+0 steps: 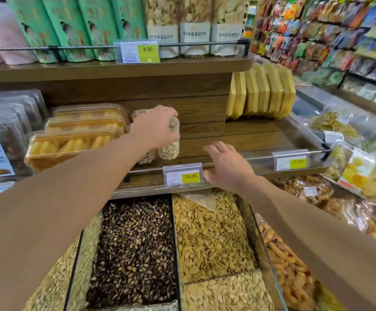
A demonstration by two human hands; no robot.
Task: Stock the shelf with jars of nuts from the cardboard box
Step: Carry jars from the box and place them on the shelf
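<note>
At the shelf's left end we see dark plastic trays (7,122), and beside them stacked clear packs of yellow dried fruit (79,131). Just right of those packs, our left hand (154,126) reaches in over the front rail and curls its fingers round the top of a clear jar of nuts (170,144). The jar stands upright on the wooden shelf (238,135), a little behind the front edge. Two more jars stand close by: one (147,157) touching its left side, mostly hidden under our wrist, and one (137,114) behind, toward the back of the shelf.

Near the middle of the front edge, a yellow price tag (183,177) is clipped to the rail. Our right hand (227,167) hovers just right of it, fingers spread and relaxed, holding nothing.

Right of that hand the shelf boards are bare up to a clear divider (214,117), beyond which yellow flat packs (261,93) stand on edge at the back right corner.

Below the shelf's front edge lie bins of dark seeds (135,250) and pale seeds (209,234).
</note>
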